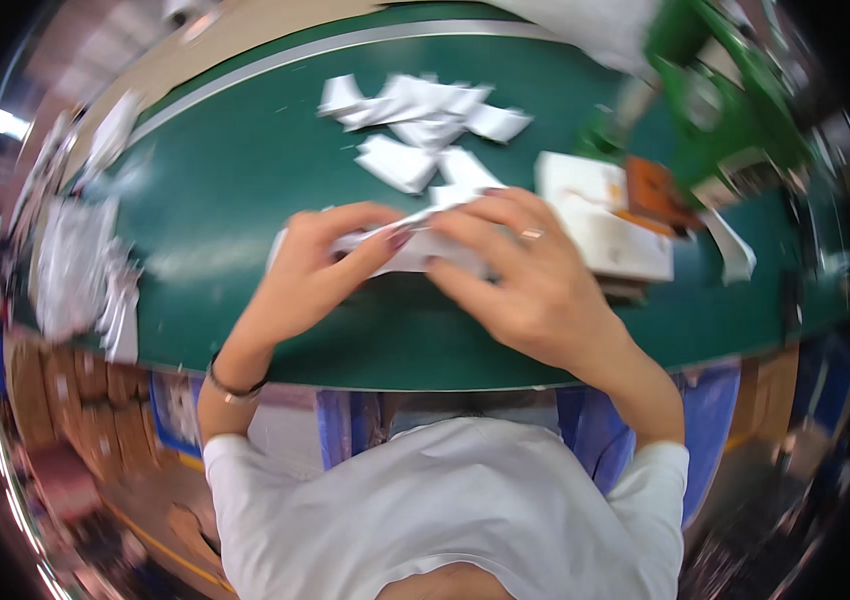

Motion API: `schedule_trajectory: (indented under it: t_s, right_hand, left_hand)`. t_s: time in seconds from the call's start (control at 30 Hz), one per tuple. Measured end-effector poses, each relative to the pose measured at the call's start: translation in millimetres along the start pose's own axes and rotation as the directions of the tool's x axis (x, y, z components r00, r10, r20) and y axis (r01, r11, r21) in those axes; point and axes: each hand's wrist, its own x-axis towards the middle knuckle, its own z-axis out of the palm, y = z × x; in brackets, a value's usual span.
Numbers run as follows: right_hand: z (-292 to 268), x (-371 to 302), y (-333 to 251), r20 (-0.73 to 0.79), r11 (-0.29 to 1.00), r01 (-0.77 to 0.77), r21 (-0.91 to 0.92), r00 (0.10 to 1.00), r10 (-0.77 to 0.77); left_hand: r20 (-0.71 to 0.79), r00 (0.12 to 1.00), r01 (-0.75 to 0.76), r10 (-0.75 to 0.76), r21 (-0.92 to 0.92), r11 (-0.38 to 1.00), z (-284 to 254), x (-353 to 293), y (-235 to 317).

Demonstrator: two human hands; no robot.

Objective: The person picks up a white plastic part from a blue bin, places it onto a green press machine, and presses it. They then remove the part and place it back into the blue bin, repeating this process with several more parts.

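Note:
Above the near part of the green table, my two hands hold a white, folded, paper-like piece (407, 258) between them. My left hand (310, 265) pinches its left part, thumb on top near the middle. My right hand (530, 275), with a ring on one finger, bends its fingers over the right part. Blur and my fingers hide how the piece is folded. Just beyond my hands lies a loose pile of small white folded pieces (425, 105), some of them close to my right fingertips.
A green machine (725, 110) stands at the right, with a white block (625, 240) and a brown part (657, 195) before it. A white strip (732, 248) hangs beside them. Clear plastic bags (75, 265) lie at the table's left edge. Cardboard boxes (90, 400) are stacked below left.

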Motion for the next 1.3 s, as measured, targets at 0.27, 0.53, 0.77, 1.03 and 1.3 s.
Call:
schedule_trajectory:
  t_s: [0.27,0.53,0.77,1.03,1.3]
  right_hand:
    - [18,-13,9,-0.264,0.991,0.125,-0.052,0.955,-0.135]
    - [-1,-38,5,-0.285,0.989,0.108,-0.105,0.949,-0.134]
    - [-2,-36,-3,-0.244,0.993,0.089,-0.072,0.964,-0.104]
    - [6,-37,-5,-0.285,0.988,0.076,-0.132,0.952,-0.111]
    - [-6,-41,2,-0.218,0.985,0.148,-0.089,0.962,-0.164]
  left_hand:
    - [-0.139,0.976,0.148,-0.168,-0.144,0.978,-11,-9,-37]
    - [-0.2,0.977,0.033,-0.068,-0.176,0.984,17,-9,-31]
    - [-0.196,0.973,0.114,-0.12,-0.042,0.993,11,-16,-17]
    - [-0.42,0.901,0.049,-0.105,-0.143,0.989,23,-20,-25]
    - [-0.31,0.931,0.161,-0.191,-0.12,0.98,32,-32,-11]
